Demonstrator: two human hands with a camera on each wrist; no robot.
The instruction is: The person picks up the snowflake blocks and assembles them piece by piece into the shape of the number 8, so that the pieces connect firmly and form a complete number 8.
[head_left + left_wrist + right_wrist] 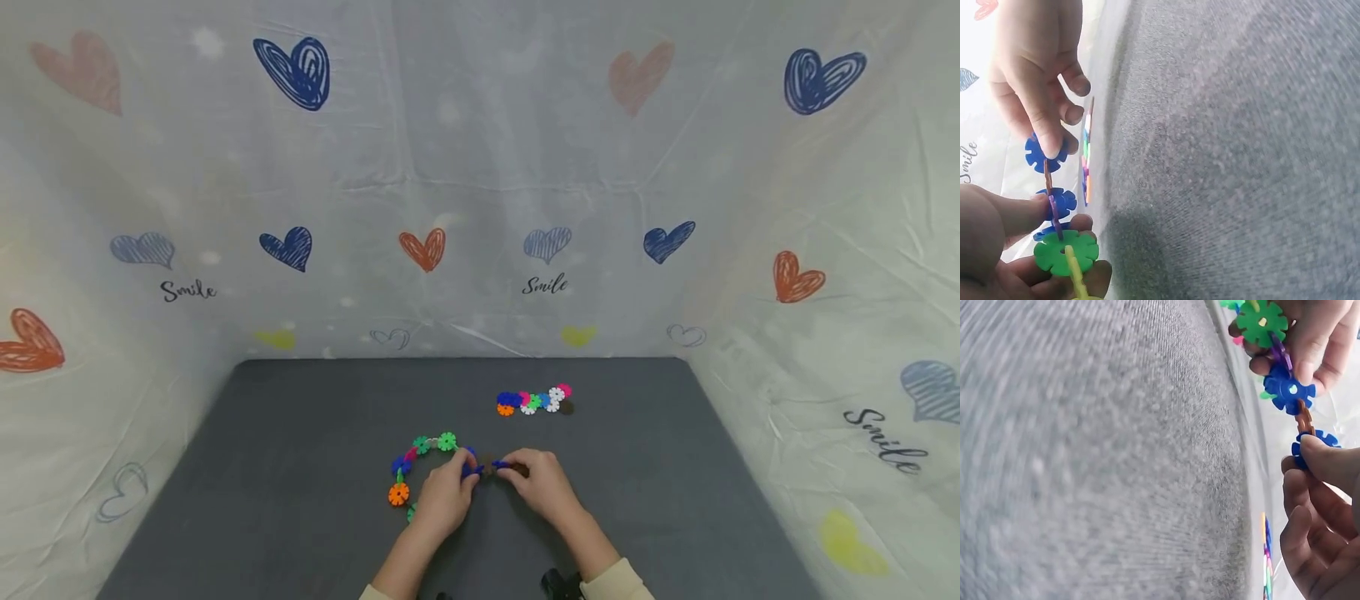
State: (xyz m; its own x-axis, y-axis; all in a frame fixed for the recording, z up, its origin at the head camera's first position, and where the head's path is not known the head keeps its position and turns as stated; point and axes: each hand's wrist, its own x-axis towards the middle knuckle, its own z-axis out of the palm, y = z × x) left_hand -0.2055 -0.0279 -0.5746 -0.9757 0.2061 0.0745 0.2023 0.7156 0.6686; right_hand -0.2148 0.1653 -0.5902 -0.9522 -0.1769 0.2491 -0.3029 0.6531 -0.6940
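sitting between both grips (pixel 446 492) (pixel 546 483): brown disc (pixel 1304 417)

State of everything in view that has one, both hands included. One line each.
Left hand: pinching a blue disc of the disc chain
Right hand: pinching another blue disc
Brown disc: between those two; whether fully slotted, unclear
Disc chain: linked, curved, partly hidden by left hand
Disc cluster: lying on the table, apart from the chain
Backdrop cloth: hanging, creased
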